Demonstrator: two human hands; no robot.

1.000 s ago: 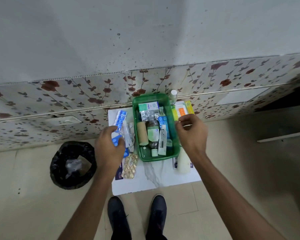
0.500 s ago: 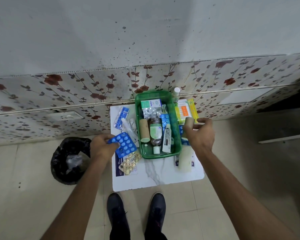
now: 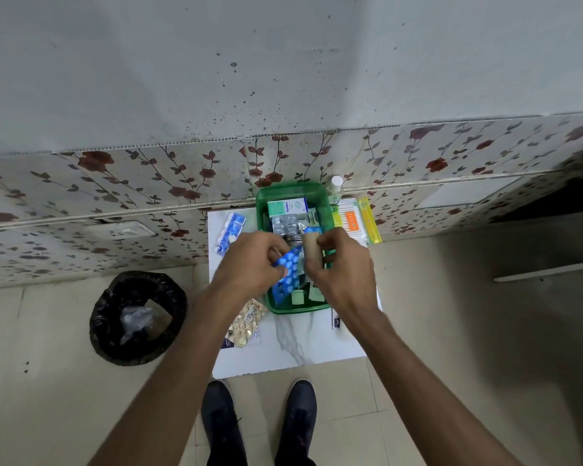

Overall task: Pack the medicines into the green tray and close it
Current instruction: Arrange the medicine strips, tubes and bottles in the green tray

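The left hand (image 3: 249, 264) is pinching a blue blister strip (image 3: 287, 274) in a closed grip, thumb and fingers clamped on its upper end. The strip is tilting, its long axis running from the fingers down toward the near left corner of the green tray (image 3: 323, 210), with its lower end dipping inside the tray. The right hand (image 3: 342, 270) is wrapping its grip around a tan roll (image 3: 312, 247), fingers curled shut on it; the roll is standing roughly upright over the middle of the tray, one end poking out above the fingers.

Both hands are covering most of the tray's contents, so only the far part is showing: a pale green box (image 3: 287, 207) and silver blister packs (image 3: 285, 223) lying flat. At the near end a small pale bottle (image 3: 297, 297) is peeking out.

The tray is sitting open on a white surface (image 3: 317, 351) against the flowered wall, its long axis pointing away from the person. On the surface left of the tray are lying another blue strip (image 3: 230, 232) and a gold blister pack (image 3: 246, 326), partly hidden by the left forearm. A yellow-edged packet (image 3: 357, 222) is lying right of the tray. A black bin (image 3: 138, 317) is standing on the floor to the left.
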